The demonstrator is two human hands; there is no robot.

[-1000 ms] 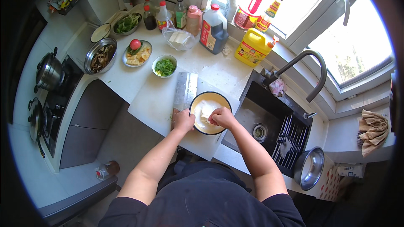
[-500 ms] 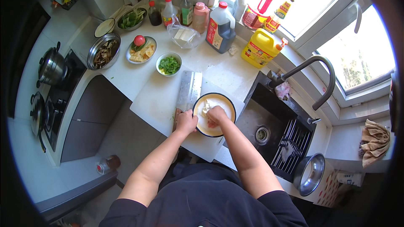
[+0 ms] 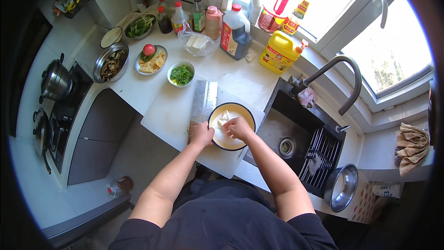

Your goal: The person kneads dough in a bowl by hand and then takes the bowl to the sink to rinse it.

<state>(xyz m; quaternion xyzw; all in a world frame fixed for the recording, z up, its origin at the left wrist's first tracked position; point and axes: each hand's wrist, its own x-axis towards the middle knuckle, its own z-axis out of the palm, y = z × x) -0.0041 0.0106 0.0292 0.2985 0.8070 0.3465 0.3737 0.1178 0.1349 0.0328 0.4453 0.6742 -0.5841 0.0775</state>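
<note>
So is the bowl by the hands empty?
No: white stuff and a pale lump show inside the bowl, by the right hand.

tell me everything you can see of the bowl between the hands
The bowl is round, cream-yellow inside with a thin dark rim; it looks like enamel, though the material is uncertain. It stands upright on the white cutting board, right of the cleaver. Inside are white powder and a pale lump. The left hand holds its left rim; the right hand reaches inside.
</note>
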